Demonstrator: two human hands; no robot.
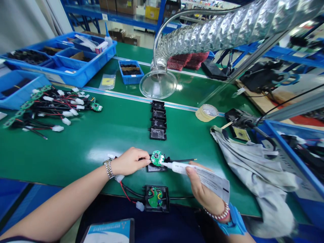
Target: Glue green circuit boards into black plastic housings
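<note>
My left hand pinches the left edge of a small round green circuit board, tilted up over a black plastic housing. In my right hand is a white tube of glue or paste with printing on it. Its narrow nozzle points left and meets the board's lower right, where white material shows. Nearer to me, a second black housing holds a green board with coloured wires. A red and black lead with a white connector lies beside it.
Several black housings stand in a column ahead, below a fume extraction hood. Wired boards are heaped at left near blue bins. A tape roll and grey cloth lie at right.
</note>
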